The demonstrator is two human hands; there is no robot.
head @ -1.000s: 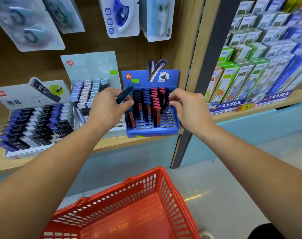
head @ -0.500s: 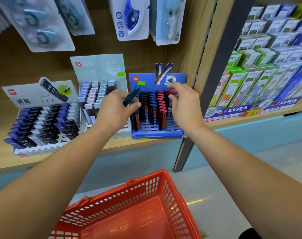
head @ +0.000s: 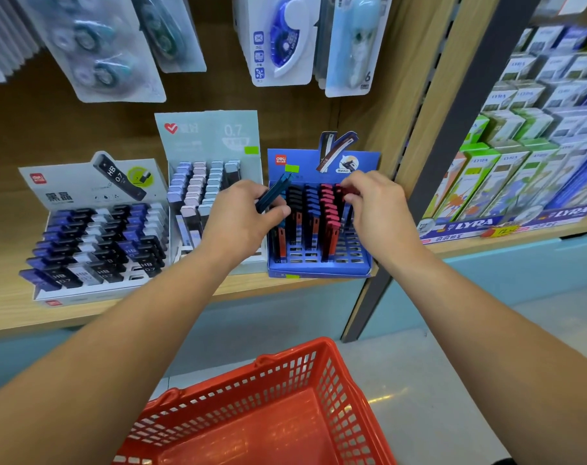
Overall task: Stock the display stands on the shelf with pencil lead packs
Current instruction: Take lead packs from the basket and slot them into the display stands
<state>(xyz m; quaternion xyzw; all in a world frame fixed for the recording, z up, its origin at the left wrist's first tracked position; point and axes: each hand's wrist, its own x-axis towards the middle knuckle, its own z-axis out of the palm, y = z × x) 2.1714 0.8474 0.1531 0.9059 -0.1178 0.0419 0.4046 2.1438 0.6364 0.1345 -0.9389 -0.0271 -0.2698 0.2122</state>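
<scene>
A blue display stand (head: 319, 268) sits on the wooden shelf, holding rows of black, blue and red pencil lead packs (head: 329, 209). My left hand (head: 241, 219) grips dark blue lead packs (head: 273, 196) at the stand's left edge, their ends sticking up past my fingers. My right hand (head: 376, 206) pinches a red lead pack (head: 347, 191) at the back of the stand's right column. The front slots of the stand show bare grid.
A pale stand (head: 211, 142) of pastel lead packs and a white stand (head: 84, 286) of HB 0.7 packs stand to the left. Correction tape cards (head: 278, 38) hang above. A red basket (head: 268, 407) is below me. Boxed LYRA pencils (head: 520, 162) fill the right shelf.
My right hand moved from the stand's middle right toward the back of the right column with the red pack. The left hand kept its grip and barely moved.
</scene>
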